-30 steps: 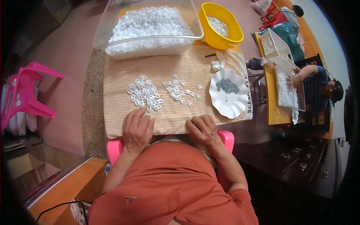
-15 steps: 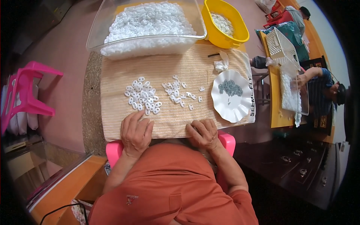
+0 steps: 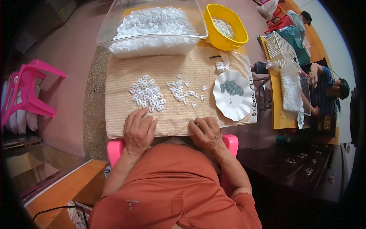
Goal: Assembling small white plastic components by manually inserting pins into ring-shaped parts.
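Note:
My left hand (image 3: 138, 131) lies on the front edge of a striped, peach-coloured towel (image 3: 169, 119). Its fingers stretch forward, and the tips come close to a heap of small white oval plastic pieces (image 3: 148, 92) with two dark holes each. Farther right on the same edge rests my right hand (image 3: 206, 133), fingers loosely bent and a little apart, with nothing seen in it. A smaller scatter of white two-holed pieces (image 3: 177, 90) lies beyond, between both hands. Right of it stands a white wavy-rimmed plate (image 3: 233, 110) bearing small grey pieces (image 3: 231, 88).
A clear bin (image 3: 152, 47) full of white pieces stands at the back, beside a yellow tub (image 3: 238, 26). Crumpled white wrap (image 3: 222, 65) lies behind the plate. A pink stool (image 3: 28, 91) is at far left. To the right, a co-worker (image 3: 324, 87) sits at another table.
My hands keep their places and poses. The whole view has shifted slightly. The co-worker at right has raised one hand from the white pieces.

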Tool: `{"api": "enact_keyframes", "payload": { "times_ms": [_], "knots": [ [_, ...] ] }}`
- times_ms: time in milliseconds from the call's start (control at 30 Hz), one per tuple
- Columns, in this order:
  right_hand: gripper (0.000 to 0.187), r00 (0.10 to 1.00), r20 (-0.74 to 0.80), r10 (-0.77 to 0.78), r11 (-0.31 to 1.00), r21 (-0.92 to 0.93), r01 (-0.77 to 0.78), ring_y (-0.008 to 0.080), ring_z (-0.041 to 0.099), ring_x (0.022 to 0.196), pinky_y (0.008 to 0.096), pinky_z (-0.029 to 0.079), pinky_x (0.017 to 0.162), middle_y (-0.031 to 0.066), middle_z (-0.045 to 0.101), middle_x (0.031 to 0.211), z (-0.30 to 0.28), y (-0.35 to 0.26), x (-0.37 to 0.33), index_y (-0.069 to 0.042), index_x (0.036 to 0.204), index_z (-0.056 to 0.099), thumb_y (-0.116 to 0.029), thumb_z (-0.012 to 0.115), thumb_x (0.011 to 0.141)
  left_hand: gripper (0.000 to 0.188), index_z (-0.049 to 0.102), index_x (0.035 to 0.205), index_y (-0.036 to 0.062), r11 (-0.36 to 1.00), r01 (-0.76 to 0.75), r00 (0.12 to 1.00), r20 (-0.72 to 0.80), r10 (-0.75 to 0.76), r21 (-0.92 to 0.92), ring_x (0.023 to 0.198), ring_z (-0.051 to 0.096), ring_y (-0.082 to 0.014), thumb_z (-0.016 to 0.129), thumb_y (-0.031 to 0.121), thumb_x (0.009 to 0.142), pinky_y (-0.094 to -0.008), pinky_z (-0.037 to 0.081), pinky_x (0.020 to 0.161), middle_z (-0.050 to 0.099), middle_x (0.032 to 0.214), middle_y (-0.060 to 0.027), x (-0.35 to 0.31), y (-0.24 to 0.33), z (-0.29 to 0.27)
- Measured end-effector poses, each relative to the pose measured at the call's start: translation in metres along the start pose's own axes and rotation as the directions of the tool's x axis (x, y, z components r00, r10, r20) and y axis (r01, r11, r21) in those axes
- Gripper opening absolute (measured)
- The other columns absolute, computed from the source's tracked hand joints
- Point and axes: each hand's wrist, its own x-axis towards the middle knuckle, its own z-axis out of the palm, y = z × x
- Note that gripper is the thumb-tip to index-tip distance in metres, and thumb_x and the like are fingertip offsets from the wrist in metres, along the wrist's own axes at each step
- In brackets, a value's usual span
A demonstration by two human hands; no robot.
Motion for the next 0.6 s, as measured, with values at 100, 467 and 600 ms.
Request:
{"api": "enact_keyframes", "payload": {
  "times_ms": [100, 467, 600],
  "knots": [
    [0.028, 1.0, 0.016, 0.006, 1.0, -0.003, -0.006, 0.022, 0.056, 0.073, 0.0355, 0.044, 0.065, 0.005, 0.058, 0.09, 0.0, -0.004, -0.001, -0.006, 0.095, 0.064, -0.008, 0.071, 0.068, 0.016, 0.065, 0.087, 0.0013, 1.0, -0.006, 1.0, 0.003, 0.006, -0.008, 0.097, 0.06, -0.033, 0.073, 0.007, 0.075, -0.0411, 0.049, 0.083, 0.063, 0.106, -0.0146, 0.0, 0.0, -0.002],
    [0.022, 0.964, -0.1, 0.246, 0.964, 0.131, -0.232, 0.0335, 0.061, 0.068, 0.0417, 0.049, 0.059, 0.014, 0.061, 0.088, -0.012, 0.007, 0.011, -0.003, 0.102, 0.062, -0.014, 0.067, 0.083, 0.015, 0.064, 0.087, 0.0011, 0.998, -0.058, 0.998, -0.036, 0.058, 0.013, 0.098, 0.06, -0.0329, 0.072, 0.007, 0.075, -0.0408, 0.049, 0.084, 0.063, 0.105, -0.0152, -0.009, 0.0, -0.001],
    [0.026, 0.886, 0.108, 0.452, 0.891, -0.106, -0.441, 0.036, 0.065, 0.071, 0.0425, 0.053, 0.061, 0.0188, 0.064, 0.093, -0.008, 0.025, 0.02, -0.004, 0.114, 0.057, -0.01, 0.056, 0.088, 0.014, 0.064, 0.085, 0.0006, 0.999, -0.045, 0.998, -0.045, 0.045, 0.009, 0.097, 0.06, -0.0335, 0.072, 0.006, 0.075, -0.041, 0.049, 0.084, 0.064, 0.103, -0.0158, -0.011, 0.0, 0.002]
  ]
}}
